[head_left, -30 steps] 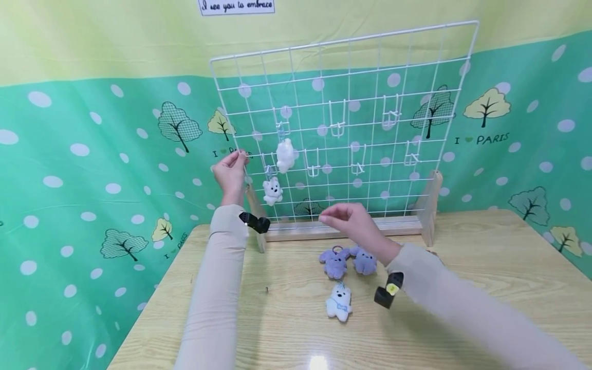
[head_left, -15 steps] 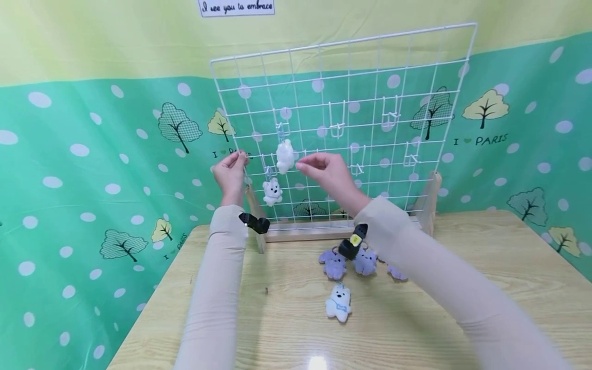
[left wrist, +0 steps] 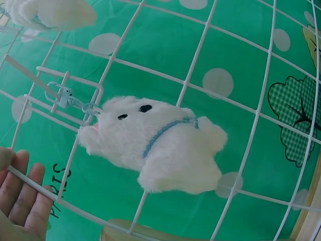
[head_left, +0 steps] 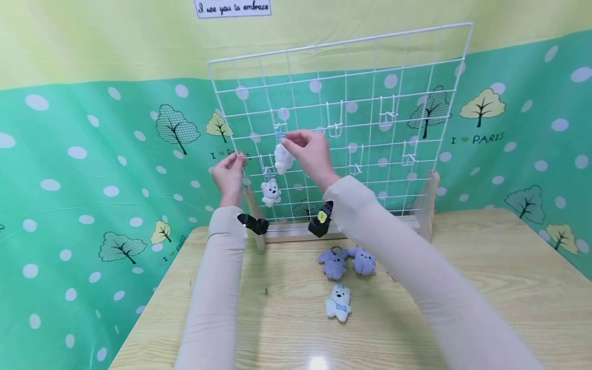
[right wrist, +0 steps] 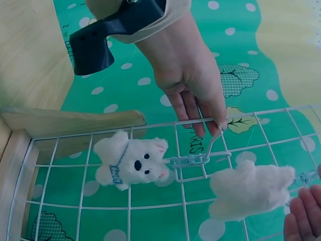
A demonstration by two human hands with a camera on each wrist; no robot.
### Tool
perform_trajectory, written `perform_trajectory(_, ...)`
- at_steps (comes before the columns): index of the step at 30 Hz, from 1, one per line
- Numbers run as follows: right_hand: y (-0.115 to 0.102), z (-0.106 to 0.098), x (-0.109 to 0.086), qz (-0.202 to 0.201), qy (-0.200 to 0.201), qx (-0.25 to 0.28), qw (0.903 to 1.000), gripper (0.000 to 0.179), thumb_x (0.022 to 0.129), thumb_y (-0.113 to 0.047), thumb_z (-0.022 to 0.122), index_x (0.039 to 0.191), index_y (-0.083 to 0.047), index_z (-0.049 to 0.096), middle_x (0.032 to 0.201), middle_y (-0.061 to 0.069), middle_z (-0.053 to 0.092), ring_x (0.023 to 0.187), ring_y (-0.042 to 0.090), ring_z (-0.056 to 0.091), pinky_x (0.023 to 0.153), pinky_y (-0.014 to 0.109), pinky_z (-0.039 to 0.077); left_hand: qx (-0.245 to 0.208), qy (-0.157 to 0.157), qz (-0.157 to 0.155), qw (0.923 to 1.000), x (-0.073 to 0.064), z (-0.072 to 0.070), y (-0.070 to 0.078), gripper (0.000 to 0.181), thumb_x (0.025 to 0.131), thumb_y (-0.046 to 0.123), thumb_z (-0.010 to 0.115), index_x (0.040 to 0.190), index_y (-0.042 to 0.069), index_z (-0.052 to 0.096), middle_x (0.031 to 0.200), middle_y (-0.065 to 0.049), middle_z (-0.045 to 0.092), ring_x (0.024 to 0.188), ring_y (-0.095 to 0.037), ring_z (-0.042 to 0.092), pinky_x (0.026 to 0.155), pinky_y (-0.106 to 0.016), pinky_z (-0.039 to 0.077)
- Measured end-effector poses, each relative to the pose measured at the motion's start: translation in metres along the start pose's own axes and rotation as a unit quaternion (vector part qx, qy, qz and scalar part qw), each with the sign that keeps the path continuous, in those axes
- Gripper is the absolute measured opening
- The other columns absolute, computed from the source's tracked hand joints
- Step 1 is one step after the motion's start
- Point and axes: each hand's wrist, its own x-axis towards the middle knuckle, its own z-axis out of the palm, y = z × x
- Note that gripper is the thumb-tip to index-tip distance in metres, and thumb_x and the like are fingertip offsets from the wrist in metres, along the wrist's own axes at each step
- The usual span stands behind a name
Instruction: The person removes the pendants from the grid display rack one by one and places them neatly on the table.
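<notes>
Raised since a second ago from the lower edge of the white grid [head_left: 339,43], the right hand [head_left: 311,154] has thumb and fingertips close together by the top of the hanging upper white plush [head_left: 282,160], whether gripping I cannot tell, while the left hand [head_left: 228,177] pinches the grid's left edge. Nearby, the lower white plush [head_left: 271,193] hangs from a hook [left wrist: 70,76], its blue pouch [right wrist: 115,174] bearing blurred lettering. Purple plushes [head_left: 334,264] lie toward the table's [head_left: 185,308] far edge; the curtain [head_left: 69,123] reads "PARIS", a sign [head_left: 233,7] "I see you to embrace".

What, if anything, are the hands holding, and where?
The left hand holds the wire grid by its left edge. The right hand is by the top of the upper white toy; whether it grips cannot be told.
</notes>
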Motion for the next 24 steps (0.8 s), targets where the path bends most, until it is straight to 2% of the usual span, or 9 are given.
perform_trajectory(13,-0.003,0.023,0.017,0.004,0.059,-0.075,0.9954,0.028,0.086,-0.021,0.071,0.105,-0.001,0.067,0.098,0.009,0.068,0.089,0.016,0.063,0.077,0.019,0.053,0.003,-0.004,0.002,1.0,-0.001,-0.001,0.001,0.023,0.087,0.016,0.068,0.107,0.003,0.07,0.102,-0.01,0.071,0.089,-0.017,0.068,0.084,-0.022,0.053)
perform_trajectory(24,-0.004,0.028,0.019,0.003,0.063,-0.068,0.9957,0.021,0.087,-0.014,0.069,0.101,0.0,0.067,0.094,0.011,0.067,0.086,0.017,0.062,0.075,0.021,0.053,0.003,-0.007,-0.001,1.0,-0.002,-0.001,0.003,0.026,0.087,0.015,0.068,0.109,0.001,0.069,0.102,-0.01,0.071,0.097,-0.024,0.066,0.085,-0.022,0.053)
